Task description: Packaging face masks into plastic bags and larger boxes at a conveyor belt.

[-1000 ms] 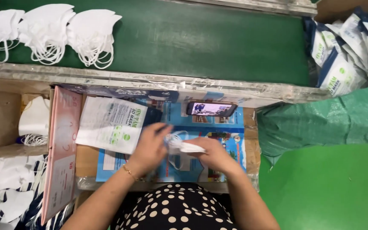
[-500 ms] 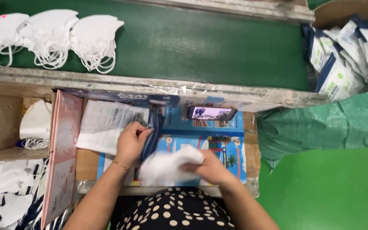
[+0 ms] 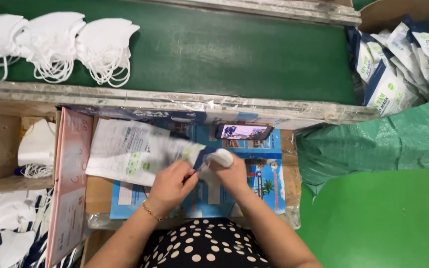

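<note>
My left hand (image 3: 172, 182) grips the open end of a white printed pouch (image 3: 134, 150) that lies out to the left over a stack of like pouches. My right hand (image 3: 230, 171) holds a folded white face mask (image 3: 219, 157) with its end at the pouch's mouth. Both hands work over a blue printed sheet (image 3: 266, 181) on the small work surface in front of me. A phone (image 3: 243, 131) with a lit screen lies just beyond the hands.
Three stacks of white masks (image 3: 55, 42) sit on the green conveyor belt (image 3: 234, 49) at far left. A box of filled pouches (image 3: 403, 59) stands at right above a green sack (image 3: 373, 144). More loose masks (image 3: 35, 149) and a pink card (image 3: 68, 183) lie at left.
The mask was spread wide under my right hand. It is now folded small and its end is at the pouch's mouth, and my left hand has shifted right onto that opening.
</note>
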